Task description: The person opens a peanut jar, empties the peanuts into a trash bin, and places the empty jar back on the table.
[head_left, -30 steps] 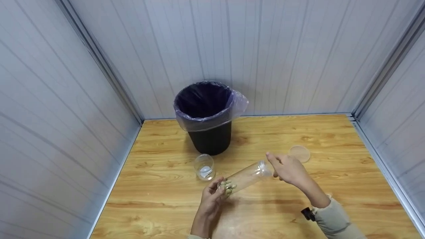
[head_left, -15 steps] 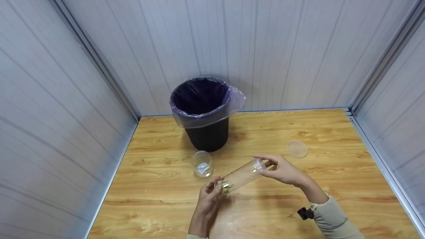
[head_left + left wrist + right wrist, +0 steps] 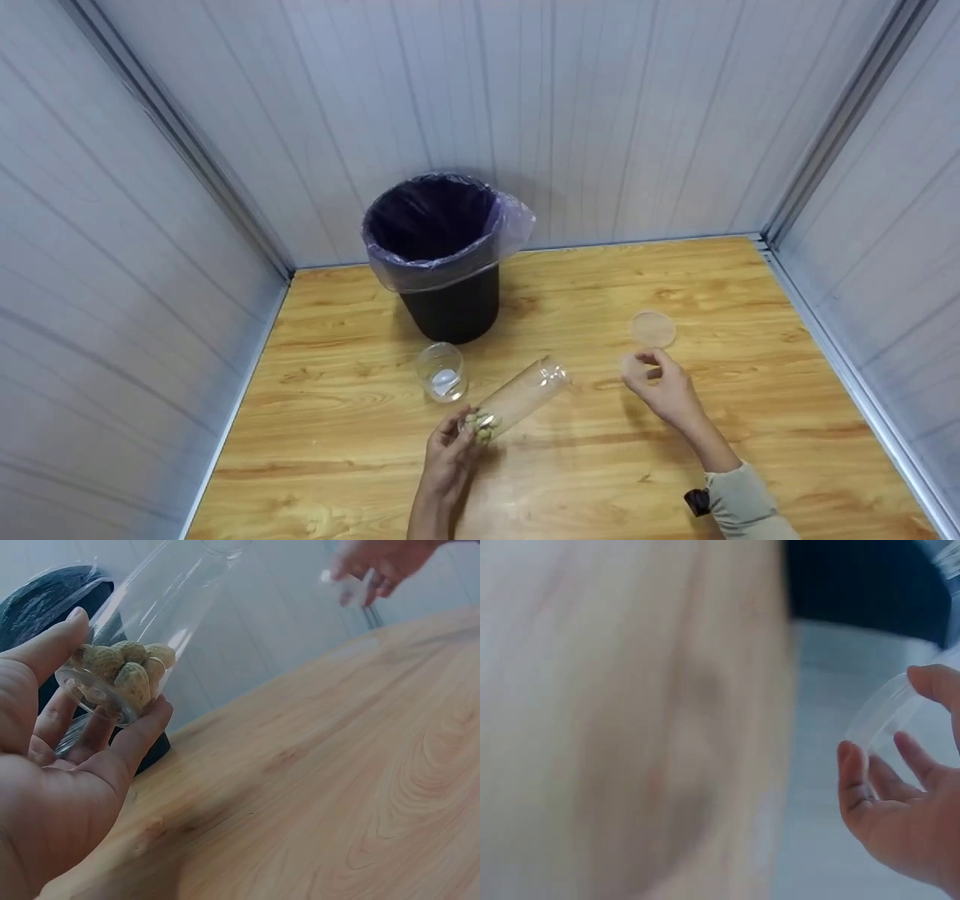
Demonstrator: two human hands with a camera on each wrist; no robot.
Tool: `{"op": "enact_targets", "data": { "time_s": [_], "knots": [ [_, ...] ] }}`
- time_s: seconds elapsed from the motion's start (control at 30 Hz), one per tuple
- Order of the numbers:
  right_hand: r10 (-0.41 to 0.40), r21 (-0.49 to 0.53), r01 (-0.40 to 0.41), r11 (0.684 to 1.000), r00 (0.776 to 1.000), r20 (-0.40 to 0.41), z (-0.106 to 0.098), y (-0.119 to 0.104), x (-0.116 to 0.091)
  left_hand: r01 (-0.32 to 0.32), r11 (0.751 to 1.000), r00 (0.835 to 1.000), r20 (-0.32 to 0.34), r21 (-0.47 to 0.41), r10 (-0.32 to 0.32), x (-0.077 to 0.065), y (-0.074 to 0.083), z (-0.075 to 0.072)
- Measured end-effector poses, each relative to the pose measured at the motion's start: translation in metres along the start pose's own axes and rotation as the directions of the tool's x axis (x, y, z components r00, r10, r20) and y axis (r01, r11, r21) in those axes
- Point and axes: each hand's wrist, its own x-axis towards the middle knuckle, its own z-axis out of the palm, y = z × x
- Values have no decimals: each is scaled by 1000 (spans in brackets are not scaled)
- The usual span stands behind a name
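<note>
My left hand (image 3: 448,457) grips the base of a clear cylindrical jar (image 3: 519,394), which tilts with its mouth up and to the right. Several peanuts (image 3: 131,675) in their shells lie at the bottom of the jar, seen closely in the left wrist view. To the right of the jar's mouth and apart from it, my right hand (image 3: 666,390) pinches a clear round lid (image 3: 885,711) by its edge between thumb and fingers. The jar's mouth is uncovered. Just beyond the right hand, a flat clear disc (image 3: 653,328) lies on the table.
A black bin (image 3: 454,309) with a purple bag over its rim stands at the back, left of centre. In front of it is a small clear cup (image 3: 430,365) with something whitish at its bottom. Panel walls enclose the wooden table (image 3: 315,442) at the back and sides.
My right hand closed on the lid at the jar's mouth, then drew it off to the right. The left hand still holds the jar at a tilt. The head view has shifted slightly.
</note>
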Motion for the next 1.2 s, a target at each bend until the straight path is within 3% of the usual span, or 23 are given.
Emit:
{"op": "enact_targets", "data": {
  "time_s": [0.27, 0.47, 0.7, 1.0, 1.1, 1.2],
  "knots": [
    [-34, -265, 12, 964, 996, -77, -15, 41, 12, 1, 1000, 998, 63, -22, 0, 0, -5, 2],
    [-43, -335, 10, 942, 995, -91, -29, 57, 26, -17, 1000, 997, 74, -4, 17, 6, -2, 7],
    [-3, -415, -25, 909, 998, -67, -35, 73, 18, -27, 999, 997, 76, 21, 26, -7, -10, 2],
    [7, -477, -31, 879, 999, -53, -33, 74, 12, 2, 999, 1000, 20, 37, -3, -15, -13, -1],
    [-17, -497, -44, 867, 993, -117, -31, 69, 15, -5, 999, 1000, 18, 34, 4, -13, -11, 0],
    [-53, -474, -60, 879, 974, -222, -30, 59, 23, -26, 999, 999, 41, 28, 25, -9, -9, 1]
  ]
}}
